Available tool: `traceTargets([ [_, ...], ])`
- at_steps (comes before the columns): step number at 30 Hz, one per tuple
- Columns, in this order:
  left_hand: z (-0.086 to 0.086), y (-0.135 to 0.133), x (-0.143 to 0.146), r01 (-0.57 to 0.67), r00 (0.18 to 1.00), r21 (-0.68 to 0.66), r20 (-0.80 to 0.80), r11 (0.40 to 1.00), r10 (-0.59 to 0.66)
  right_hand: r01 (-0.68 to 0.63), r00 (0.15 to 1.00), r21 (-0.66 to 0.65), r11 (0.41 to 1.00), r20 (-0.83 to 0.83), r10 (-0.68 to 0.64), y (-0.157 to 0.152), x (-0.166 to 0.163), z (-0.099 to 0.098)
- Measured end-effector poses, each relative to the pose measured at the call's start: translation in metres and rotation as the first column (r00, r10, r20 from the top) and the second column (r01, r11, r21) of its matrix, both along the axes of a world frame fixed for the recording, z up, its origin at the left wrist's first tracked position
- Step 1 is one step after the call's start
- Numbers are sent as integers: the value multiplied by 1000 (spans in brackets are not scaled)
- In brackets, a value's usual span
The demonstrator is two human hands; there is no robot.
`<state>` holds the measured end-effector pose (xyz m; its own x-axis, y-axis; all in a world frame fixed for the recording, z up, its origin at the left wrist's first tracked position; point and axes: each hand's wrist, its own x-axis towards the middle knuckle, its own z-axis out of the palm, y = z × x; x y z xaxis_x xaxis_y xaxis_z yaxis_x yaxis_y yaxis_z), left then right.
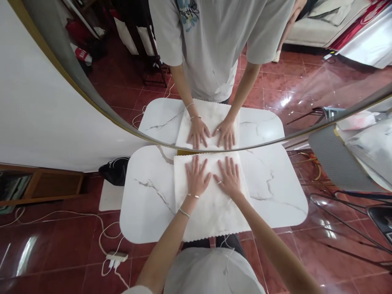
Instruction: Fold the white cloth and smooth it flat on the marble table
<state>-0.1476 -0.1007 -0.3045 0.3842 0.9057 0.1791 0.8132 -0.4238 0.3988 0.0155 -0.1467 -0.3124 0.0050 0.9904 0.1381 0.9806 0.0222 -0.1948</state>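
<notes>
A white cloth (211, 220) with scalloped edges lies spread over the middle of a white marble-patterned table (147, 212). My left hand (197, 177) rests flat on the cloth's far half, fingers spread and pointing away from me. Beside it on the right, my right hand (229, 178) also lies flat on the cloth with its fingers apart. Two bracelets circle my left wrist, and a ring shows on my right hand. Neither hand grips anything. The cloth's near edge hangs at the table's front edge.
A large gold-rimmed mirror (214, 49) stands at the table's far edge, reflecting both hands. A power strip (116, 256) with cables lies on the red tiled floor at left. A black bag (114, 170) sits by the wall. Chairs (337, 163) stand at right.
</notes>
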Motion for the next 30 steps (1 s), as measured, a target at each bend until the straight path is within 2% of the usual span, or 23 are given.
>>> traceTargets([
  [2,2,4,-28,-63,998,14,-17,998,63,-22,1000,-5,1000,-15,22,9,-26,1],
  [4,4,8,-51,-74,997,26,-30,997,75,-23,999,1,1000,-34,23,12,-50,2],
  [6,5,11,-64,-67,997,30,-48,997,68,-20,999,4,1000,-43,20,12,-64,3],
  [8,5,12,-66,-62,996,29,-64,998,64,-19,999,3,1000,-37,19,11,-67,2],
  [12,1,0,-35,-34,998,0,-58,999,33,17,1000,-3,1000,-6,-17,-2,-37,-1],
  [17,-5,-34,19,78,997,-30,-1,997,-78,93,993,-21,995,71,-92,-43,17,-5],
  [20,-5,-53,27,131,991,-34,21,991,-130,133,987,-17,991,99,-130,-68,23,-4],
  [23,-3,-64,4,140,990,-42,-2,989,-140,141,987,-9,990,79,-140,-82,-2,-3],
  [30,-1,-76,-105,-23,995,-15,-101,1000,22,5,999,-10,1000,-40,-5,-70,-108,0],
])
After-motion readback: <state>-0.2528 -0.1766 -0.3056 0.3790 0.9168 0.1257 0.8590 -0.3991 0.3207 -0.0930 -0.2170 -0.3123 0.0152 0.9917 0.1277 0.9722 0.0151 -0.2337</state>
